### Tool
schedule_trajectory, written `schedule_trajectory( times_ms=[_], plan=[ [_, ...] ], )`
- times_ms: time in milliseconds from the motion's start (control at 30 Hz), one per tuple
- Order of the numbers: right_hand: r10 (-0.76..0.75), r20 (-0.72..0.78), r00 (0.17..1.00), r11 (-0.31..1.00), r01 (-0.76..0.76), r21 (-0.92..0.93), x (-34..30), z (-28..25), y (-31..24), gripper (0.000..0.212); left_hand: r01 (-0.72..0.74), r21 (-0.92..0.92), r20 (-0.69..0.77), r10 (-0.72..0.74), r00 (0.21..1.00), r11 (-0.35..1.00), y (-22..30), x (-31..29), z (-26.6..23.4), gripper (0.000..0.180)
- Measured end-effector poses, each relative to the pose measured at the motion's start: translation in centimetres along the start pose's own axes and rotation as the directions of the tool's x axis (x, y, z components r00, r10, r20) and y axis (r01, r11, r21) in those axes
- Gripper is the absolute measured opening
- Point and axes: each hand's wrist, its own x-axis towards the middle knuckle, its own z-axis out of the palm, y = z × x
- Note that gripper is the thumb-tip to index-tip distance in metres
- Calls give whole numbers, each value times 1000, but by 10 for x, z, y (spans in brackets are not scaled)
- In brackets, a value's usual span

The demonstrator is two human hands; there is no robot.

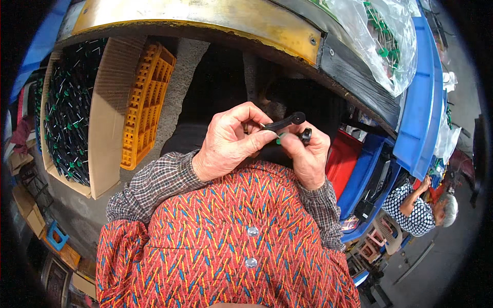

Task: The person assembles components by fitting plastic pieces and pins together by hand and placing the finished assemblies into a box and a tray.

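In front of my lap, my left hand (231,137) pinches a slim black plastic piece (287,121) with a round end pointing to the right. Close beside it, my right hand (312,156) is closed, its thumb and fingers slightly blurred. A black knob-like end (306,135) sticks out among the right fingers. Between the two thumbs shows a small green part (279,138); whether it is joined to the black piece I cannot tell.
A cardboard box (110,97) full of black-and-green rods stands at left, beside a yellow plastic crate (149,102). The worktable edge (205,25) runs ahead. A clear bag (382,46) of green-ended parts and blue trays (418,102) are at right. Another person (413,208) sits far right.
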Motion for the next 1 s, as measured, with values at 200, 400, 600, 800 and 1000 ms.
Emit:
schedule_trajectory(
  times_ms=[200,400,600,800,1000],
  plan=[
    [13,-35,999,992,-8,126,0,3,3,24,-8,8,-25,8,1000,1000,0,3,3,19],
    [154,-42,987,975,-145,166,0,-2,3,15,-19,15,-5,19,1000,1000,0,2,2,18],
    [-8,-16,1000,978,11,207,1,5,1,26,-50,-14,1,50,999,999,-2,2,1,15],
    [77,44,996,949,-87,304,-4,-13,20,20,-89,26,25,88,996,996,-1,1,1,14],
    [16,46,999,941,-30,337,2,-1,7,34,-160,182,20,159,987,970,2,4,0,14]
  ],
)
